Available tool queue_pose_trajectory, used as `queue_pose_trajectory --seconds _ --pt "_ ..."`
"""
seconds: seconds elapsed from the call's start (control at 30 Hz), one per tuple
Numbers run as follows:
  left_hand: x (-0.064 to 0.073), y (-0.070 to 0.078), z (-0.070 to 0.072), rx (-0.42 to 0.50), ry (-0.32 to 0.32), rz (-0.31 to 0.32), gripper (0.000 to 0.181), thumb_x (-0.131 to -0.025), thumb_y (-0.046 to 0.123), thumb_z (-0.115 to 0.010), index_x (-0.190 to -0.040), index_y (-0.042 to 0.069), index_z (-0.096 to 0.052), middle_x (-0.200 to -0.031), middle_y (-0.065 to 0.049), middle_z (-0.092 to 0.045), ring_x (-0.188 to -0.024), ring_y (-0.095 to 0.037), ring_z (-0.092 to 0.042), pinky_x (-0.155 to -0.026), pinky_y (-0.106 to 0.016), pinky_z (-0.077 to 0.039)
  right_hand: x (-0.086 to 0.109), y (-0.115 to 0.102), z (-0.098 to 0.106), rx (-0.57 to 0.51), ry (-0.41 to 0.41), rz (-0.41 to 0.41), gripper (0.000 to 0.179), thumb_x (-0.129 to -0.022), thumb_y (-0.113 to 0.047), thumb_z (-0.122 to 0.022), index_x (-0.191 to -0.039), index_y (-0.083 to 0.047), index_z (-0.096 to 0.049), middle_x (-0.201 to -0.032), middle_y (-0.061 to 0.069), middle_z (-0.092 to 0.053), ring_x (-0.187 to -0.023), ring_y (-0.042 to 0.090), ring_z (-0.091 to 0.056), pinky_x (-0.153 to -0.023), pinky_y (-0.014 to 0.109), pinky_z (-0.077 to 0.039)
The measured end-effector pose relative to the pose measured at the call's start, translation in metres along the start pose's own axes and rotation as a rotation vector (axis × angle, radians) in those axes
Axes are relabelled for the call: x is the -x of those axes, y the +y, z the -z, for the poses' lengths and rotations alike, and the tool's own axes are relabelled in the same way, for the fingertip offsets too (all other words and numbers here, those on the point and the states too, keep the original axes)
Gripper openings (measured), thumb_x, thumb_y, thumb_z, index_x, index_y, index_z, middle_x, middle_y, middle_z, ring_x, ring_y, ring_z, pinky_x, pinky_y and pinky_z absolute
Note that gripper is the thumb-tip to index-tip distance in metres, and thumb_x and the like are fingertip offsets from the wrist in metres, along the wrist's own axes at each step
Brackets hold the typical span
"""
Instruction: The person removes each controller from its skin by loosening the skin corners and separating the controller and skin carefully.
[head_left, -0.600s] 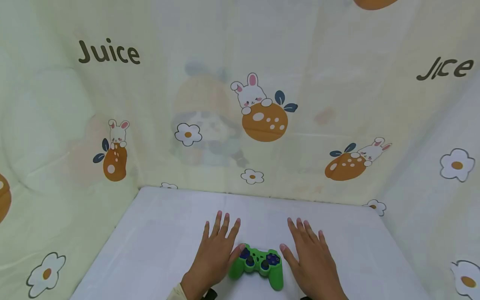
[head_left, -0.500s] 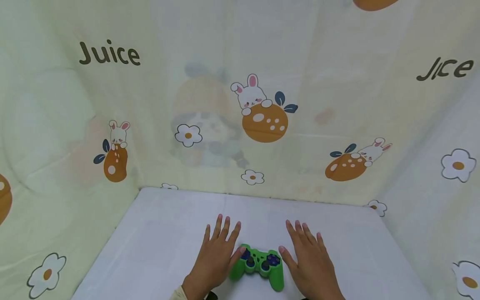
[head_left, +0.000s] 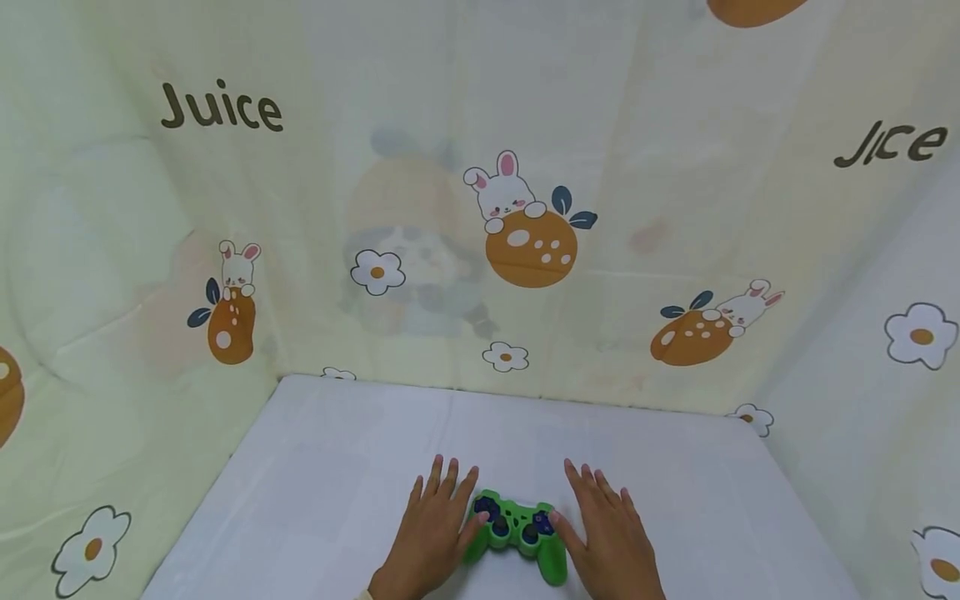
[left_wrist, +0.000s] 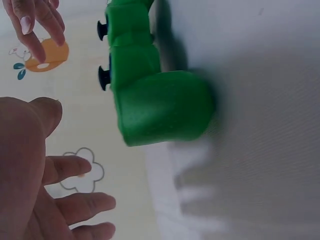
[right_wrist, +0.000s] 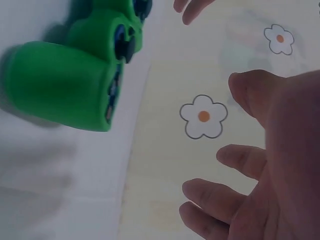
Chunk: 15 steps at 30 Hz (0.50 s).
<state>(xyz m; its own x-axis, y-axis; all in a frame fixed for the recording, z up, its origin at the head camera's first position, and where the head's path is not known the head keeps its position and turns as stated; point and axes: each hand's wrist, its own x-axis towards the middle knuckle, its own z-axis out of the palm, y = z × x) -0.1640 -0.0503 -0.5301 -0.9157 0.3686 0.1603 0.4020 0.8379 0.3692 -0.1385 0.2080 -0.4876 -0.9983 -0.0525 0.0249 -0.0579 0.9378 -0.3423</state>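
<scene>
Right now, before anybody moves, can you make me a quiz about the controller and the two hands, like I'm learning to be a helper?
1. Pick one: what colour is most of the controller?
a) red
b) green
c) yellow

2. True or false: the left hand and the right hand are both gripping the controller.

3. Count: how many thumbsticks can you see on the controller in the head view?

Key:
1. b, green.
2. False: the wrist views show a gap between each hand and the controller, with the fingers not closed round it.
3. Two.
</scene>
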Motion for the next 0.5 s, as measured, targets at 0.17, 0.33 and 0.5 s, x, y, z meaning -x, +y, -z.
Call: queue_pose_trajectory --seconds 0.17,0.33,0.5 --pt "0.002 -0.002 -0.011 0.015 0.046 -0.007 0.064 -0.107 0.052 -0.056 -0.158 0.014 -0.050 -0.160 -0.021 -0.052 -0.153 -0.045 -0.043 -0.116 -0.066 -0.042 0.005 0.007 -0.016 -0.010 0.019 0.006 0.075 -0.101 -0.050 -0.067 -0.166 -0.024 -0.038 -0.161 0.018 -0.052 -0.153 0.046 -0.043 -0.123 0.072 -0.026" --pt "0.004 -0.004 -0.022 0.019 0.066 -0.008 0.065 -0.106 0.056 -0.057 -0.156 0.014 -0.053 -0.155 -0.020 -0.058 -0.148 -0.043 -0.050 -0.112 -0.062 -0.046 0.011 0.012 -0.028 -0.021 0.018 -0.008 0.074 -0.100 -0.047 -0.070 -0.164 -0.026 -0.041 -0.158 0.018 -0.055 -0.150 0.046 -0.047 -0.122 0.072 -0.029" --pt "0.002 -0.005 -0.031 0.012 0.137 -0.056 0.062 -0.105 0.054 -0.059 -0.151 0.013 -0.058 -0.144 -0.014 -0.068 -0.135 -0.037 -0.061 -0.101 -0.058 -0.053 0.009 0.016 -0.036 -0.031 0.015 -0.038 0.075 -0.097 -0.053 -0.071 -0.162 -0.025 -0.045 -0.153 0.017 -0.060 -0.144 0.048 -0.053 -0.117 0.071 -0.036"
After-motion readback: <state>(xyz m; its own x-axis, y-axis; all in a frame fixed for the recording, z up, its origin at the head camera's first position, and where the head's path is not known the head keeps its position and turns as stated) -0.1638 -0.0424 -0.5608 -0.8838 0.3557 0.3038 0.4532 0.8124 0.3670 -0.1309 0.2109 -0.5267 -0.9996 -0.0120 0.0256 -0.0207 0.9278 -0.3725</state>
